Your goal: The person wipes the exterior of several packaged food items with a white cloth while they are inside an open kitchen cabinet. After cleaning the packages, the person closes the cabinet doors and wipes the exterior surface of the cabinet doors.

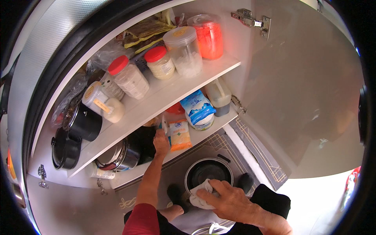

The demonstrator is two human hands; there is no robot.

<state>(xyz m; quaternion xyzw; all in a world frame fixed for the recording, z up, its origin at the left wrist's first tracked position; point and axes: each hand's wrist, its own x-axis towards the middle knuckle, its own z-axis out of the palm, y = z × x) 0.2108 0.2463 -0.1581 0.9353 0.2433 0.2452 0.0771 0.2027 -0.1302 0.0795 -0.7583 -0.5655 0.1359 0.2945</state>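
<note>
while the right hand (233, 201) grips a white cloth (199, 200) low in the middle of the head view, the left hand (161, 143) is at the lower shelf (221, 121) near the center, just beside an orange packet (180, 135). that hand is partly hidden, so i cannot tell if it holds anything. a round black pan (207, 171) shows behind the cloth.

1. We see white glare at lower right, below the faintly reflective cabinet door (301, 86).
2. We find the upper shelf (223, 65) bright, the lower shelf (227, 116) shadowed toward its back.
3. We notice straight edges bending toward a black rim.
</note>
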